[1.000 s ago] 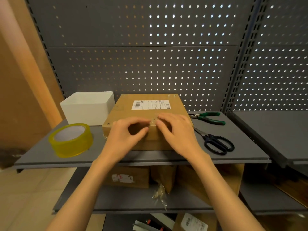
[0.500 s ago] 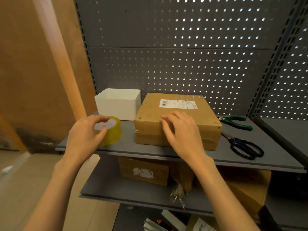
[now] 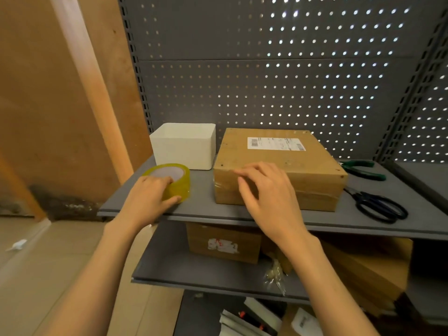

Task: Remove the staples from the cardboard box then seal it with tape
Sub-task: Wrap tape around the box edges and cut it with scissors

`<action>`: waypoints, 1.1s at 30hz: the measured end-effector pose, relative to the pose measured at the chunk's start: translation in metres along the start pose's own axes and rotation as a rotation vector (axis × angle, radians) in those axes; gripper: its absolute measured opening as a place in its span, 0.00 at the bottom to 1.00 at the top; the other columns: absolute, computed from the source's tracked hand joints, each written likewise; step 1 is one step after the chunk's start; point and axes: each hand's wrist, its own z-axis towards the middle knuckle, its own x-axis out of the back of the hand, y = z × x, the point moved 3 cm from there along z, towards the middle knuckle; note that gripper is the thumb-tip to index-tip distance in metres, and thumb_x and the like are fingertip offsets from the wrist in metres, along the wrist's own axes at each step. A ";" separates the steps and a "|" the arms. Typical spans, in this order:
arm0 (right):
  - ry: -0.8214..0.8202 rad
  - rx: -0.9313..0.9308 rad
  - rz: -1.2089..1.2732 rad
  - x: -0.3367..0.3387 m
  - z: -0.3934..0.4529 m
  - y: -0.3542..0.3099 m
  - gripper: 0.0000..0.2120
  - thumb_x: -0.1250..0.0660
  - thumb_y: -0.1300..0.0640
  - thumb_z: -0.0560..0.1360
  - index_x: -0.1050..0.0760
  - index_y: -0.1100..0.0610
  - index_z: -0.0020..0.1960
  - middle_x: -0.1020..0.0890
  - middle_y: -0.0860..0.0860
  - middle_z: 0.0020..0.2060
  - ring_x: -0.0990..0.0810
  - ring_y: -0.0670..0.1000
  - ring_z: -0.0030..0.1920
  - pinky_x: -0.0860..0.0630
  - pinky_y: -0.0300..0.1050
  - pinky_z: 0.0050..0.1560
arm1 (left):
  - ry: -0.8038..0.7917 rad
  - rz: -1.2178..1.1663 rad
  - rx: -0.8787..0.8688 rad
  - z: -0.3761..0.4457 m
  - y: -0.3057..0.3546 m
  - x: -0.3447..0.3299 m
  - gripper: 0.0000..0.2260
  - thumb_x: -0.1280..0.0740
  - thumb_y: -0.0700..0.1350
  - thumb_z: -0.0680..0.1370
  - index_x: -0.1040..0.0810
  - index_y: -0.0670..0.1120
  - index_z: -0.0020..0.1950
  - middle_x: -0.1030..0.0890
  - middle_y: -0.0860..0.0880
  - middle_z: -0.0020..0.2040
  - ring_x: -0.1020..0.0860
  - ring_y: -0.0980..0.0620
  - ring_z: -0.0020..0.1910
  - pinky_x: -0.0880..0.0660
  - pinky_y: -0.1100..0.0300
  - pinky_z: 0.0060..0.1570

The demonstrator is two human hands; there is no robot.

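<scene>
the cardboard box [image 3: 278,163] sits flat on the grey shelf [image 3: 201,202], just right of a white tub [image 3: 186,146], with a strip of clear tape already across its near face. the left hand [image 3: 148,197] curls over the roll of tape [image 3: 177,178] at the shelf's left end, fingers on the top rim and thumb against the outer wall, so it has hold of the roll. the right hand [image 3: 269,195] lies on the box's near top edge with fingers loosely spread, pressing rather than gripping. the roll looks light and rigid, though its glossy wall may be slick; hooking fingers through the core should hold it best. the box looks stiff but dentable, likely light enough to slide, so a flat palm on top should steady it. green pliers [image 3: 363,169] and scissors [image 3: 380,208] lie to the right, apart from both hands.
</scene>
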 end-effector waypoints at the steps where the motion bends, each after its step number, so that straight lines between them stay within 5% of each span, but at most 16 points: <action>1: 0.008 -0.007 0.006 0.003 -0.001 0.003 0.10 0.39 0.56 0.79 0.23 0.54 0.57 0.22 0.49 0.52 0.27 0.47 0.56 0.35 0.41 0.58 | 0.024 -0.044 0.019 -0.001 0.000 0.001 0.16 0.31 0.52 0.74 0.23 0.42 0.55 0.19 0.42 0.46 0.23 0.41 0.48 0.35 0.53 0.42; 7: 0.057 -0.014 0.164 0.021 0.010 0.008 0.10 0.39 0.57 0.78 0.22 0.54 0.56 0.21 0.47 0.51 0.27 0.46 0.56 0.31 0.43 0.58 | 0.372 -0.443 0.157 -0.009 0.020 0.033 0.17 0.32 0.50 0.75 0.25 0.42 0.59 0.26 0.50 0.44 0.29 0.53 0.41 0.35 0.58 0.39; 10: 0.062 0.019 0.297 0.032 0.013 0.009 0.10 0.38 0.58 0.78 0.21 0.54 0.56 0.21 0.47 0.51 0.26 0.46 0.56 0.30 0.44 0.59 | 0.529 -0.614 0.139 -0.012 0.059 0.061 0.09 0.34 0.52 0.76 0.28 0.48 0.47 0.27 0.54 0.37 0.29 0.66 0.34 0.34 0.74 0.33; 12: 0.092 0.053 0.372 0.046 0.011 0.013 0.09 0.37 0.59 0.78 0.21 0.54 0.55 0.20 0.47 0.50 0.25 0.44 0.55 0.29 0.41 0.58 | 0.566 -0.722 0.137 -0.013 0.092 0.075 0.08 0.34 0.53 0.75 0.30 0.52 0.41 0.28 0.53 0.35 0.28 0.65 0.33 0.32 0.73 0.33; 16: 0.170 0.101 0.552 0.085 0.011 0.029 0.07 0.35 0.59 0.76 0.20 0.53 0.53 0.19 0.44 0.48 0.24 0.38 0.51 0.32 0.29 0.52 | 0.495 -0.953 0.170 -0.016 0.153 0.079 0.12 0.34 0.58 0.72 0.24 0.50 0.46 0.20 0.45 0.40 0.20 0.46 0.40 0.21 0.47 0.40; 21: 0.013 0.144 0.747 0.119 0.012 0.054 0.12 0.32 0.54 0.74 0.23 0.48 0.58 0.19 0.45 0.51 0.22 0.43 0.53 0.27 0.40 0.54 | 0.354 -1.174 0.139 -0.027 0.221 0.059 0.12 0.32 0.57 0.70 0.23 0.52 0.48 0.18 0.47 0.41 0.18 0.50 0.39 0.21 0.60 0.31; 26: -0.171 0.109 0.822 0.122 0.000 0.085 0.08 0.33 0.58 0.75 0.19 0.51 0.52 0.18 0.47 0.51 0.21 0.44 0.53 0.26 0.52 0.56 | 0.312 -1.172 0.150 -0.038 0.267 0.040 0.13 0.32 0.58 0.72 0.24 0.52 0.50 0.19 0.49 0.42 0.18 0.51 0.39 0.20 0.49 0.34; 33: -0.286 0.102 0.861 0.129 -0.018 0.125 0.08 0.31 0.58 0.74 0.19 0.50 0.52 0.19 0.46 0.50 0.21 0.45 0.51 0.26 0.40 0.51 | 0.254 -1.090 0.208 -0.048 0.307 0.026 0.13 0.34 0.63 0.69 0.25 0.58 0.47 0.19 0.52 0.43 0.18 0.49 0.39 0.22 0.42 0.38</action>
